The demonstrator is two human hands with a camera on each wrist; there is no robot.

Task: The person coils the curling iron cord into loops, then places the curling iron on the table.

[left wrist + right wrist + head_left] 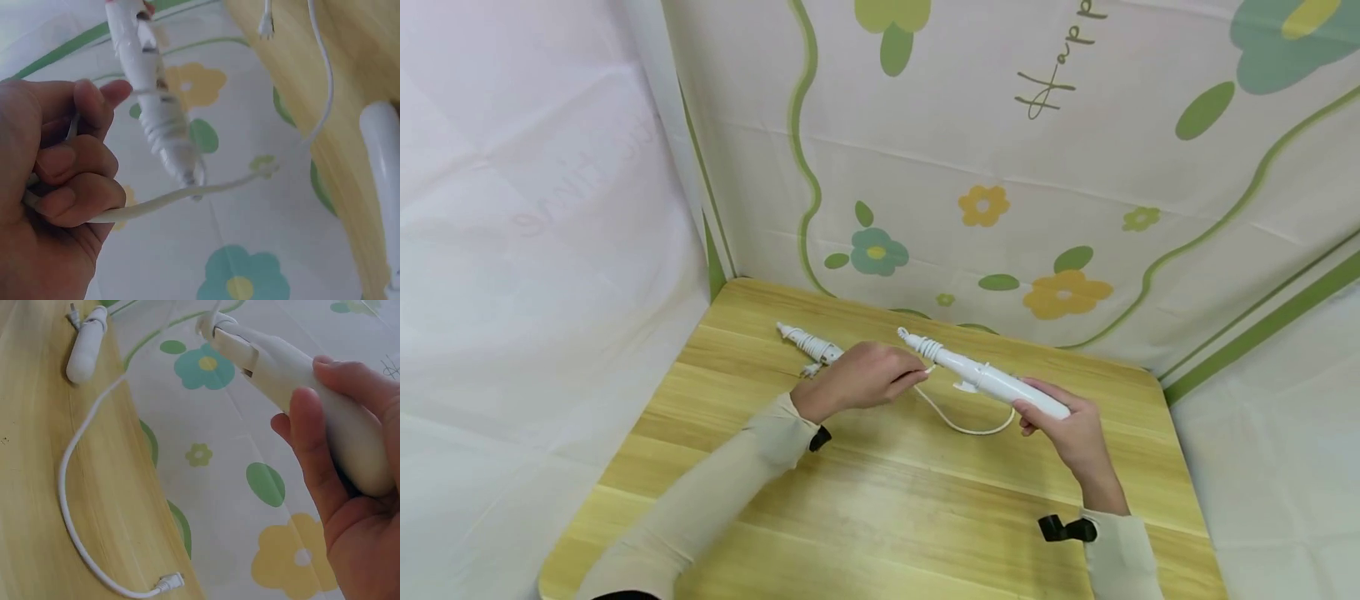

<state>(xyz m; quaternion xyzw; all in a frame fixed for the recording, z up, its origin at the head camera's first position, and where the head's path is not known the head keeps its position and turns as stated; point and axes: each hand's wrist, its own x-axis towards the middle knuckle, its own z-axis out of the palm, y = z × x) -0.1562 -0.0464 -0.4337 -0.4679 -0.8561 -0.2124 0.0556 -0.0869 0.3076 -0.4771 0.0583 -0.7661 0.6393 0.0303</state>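
My right hand (1067, 429) grips a white hair curling iron (1000, 385) by its thick rounded end, holding it slantwise over the table. White cord (217, 307) is coiled around the iron's thin far end. In my left hand (876, 373), curled fingers hold a stretch of this cord (165, 199) just beside the coils. The free length hangs in a loop, and its two-pin plug (170, 582) shows low in the right wrist view. A second white curling iron (811, 343), with cord wound round it, lies on the table behind my left hand, which hides part of it.
The wooden table (865, 517) has rounded corners. A flower-printed white curtain (925, 150) hangs along its far edge, with plain white cloth (535, 250) on the left side. Black wrist mounts (1066, 529) stick out from both sleeves.
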